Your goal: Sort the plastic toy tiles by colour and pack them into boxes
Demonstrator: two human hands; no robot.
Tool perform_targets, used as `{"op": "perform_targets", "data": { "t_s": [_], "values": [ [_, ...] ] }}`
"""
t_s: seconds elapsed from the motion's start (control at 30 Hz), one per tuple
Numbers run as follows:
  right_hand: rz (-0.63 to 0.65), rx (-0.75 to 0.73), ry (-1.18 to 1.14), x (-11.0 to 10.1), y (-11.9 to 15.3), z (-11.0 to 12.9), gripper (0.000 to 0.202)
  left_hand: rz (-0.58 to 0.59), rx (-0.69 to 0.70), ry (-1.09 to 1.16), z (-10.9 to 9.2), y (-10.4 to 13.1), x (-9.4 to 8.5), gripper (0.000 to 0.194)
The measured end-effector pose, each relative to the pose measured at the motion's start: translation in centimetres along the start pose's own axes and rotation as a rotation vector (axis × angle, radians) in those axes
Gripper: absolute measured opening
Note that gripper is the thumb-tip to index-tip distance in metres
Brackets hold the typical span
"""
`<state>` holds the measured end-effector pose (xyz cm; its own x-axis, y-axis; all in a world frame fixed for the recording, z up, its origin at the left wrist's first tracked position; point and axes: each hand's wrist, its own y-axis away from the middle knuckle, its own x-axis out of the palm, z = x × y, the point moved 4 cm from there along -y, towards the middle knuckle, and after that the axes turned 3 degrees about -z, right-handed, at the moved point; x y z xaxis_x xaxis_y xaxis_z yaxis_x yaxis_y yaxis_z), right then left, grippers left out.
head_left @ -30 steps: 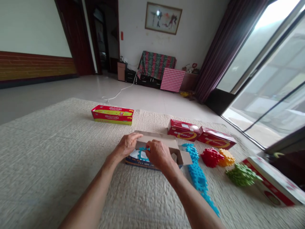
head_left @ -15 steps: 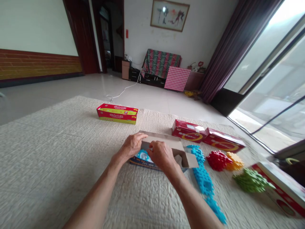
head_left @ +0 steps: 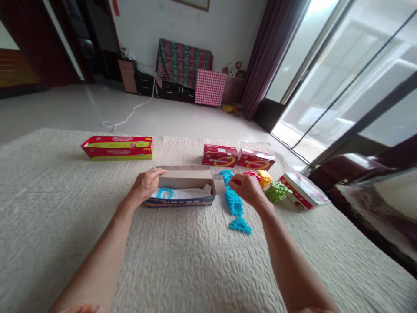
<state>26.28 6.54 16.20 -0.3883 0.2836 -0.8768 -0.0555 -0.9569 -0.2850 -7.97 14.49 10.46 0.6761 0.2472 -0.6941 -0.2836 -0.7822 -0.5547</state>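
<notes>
An open dark blue box [head_left: 182, 202] with its lid raised stands on the quilted cover. Inside it lie a blue toothed piece [head_left: 165, 193] and something white [head_left: 192, 192]. My left hand [head_left: 147, 182] grips the left end of the box at its raised lid. Over the upper part of a row of blue toothed pieces [head_left: 233, 203] is my right hand [head_left: 245, 186], its fingers curled together; whether it holds a piece is hidden. Just beyond it are red pieces [head_left: 253, 174], yellow pieces [head_left: 264, 177] and green pieces [head_left: 277, 192].
A red and yellow-green box [head_left: 119, 148] lies at the back left of the quilted cover [head_left: 182, 261]. Two dark red boxes [head_left: 220, 155] stand beyond the open box. A white and red box [head_left: 304, 190] lies at the right, beside a draped seat.
My right hand has moved out of the box to the right, over the blue pieces, uncovering the white thing inside. The view has turned to the right.
</notes>
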Motion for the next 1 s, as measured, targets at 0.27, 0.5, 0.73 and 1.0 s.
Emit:
{"op": "perform_targets", "data": {
  "t_s": [0.27, 0.5, 0.73, 1.0],
  "values": [
    [0.025, -0.031, 0.01, -0.6, 2.0, -4.2, 0.017, -0.024, 0.006, -0.033, 0.0, -0.1, -0.1, 0.039],
    [0.003, -0.049, -0.031, 1.3, 2.4, -6.2, 0.016, -0.02, 0.007, -0.036, 0.7, 0.3, 0.3, 0.039],
    [0.022, -0.151, -0.049, 2.1, 1.5, -5.8, 0.014, -0.02, 0.013, -0.039, 1.4, 0.5, 0.6, 0.037],
    [0.014, -0.099, 0.168, 3.8, -5.7, -5.2, 0.035, -0.076, 0.047, -0.084, 0.8, 0.5, 0.4, 0.034]
  ]
}}
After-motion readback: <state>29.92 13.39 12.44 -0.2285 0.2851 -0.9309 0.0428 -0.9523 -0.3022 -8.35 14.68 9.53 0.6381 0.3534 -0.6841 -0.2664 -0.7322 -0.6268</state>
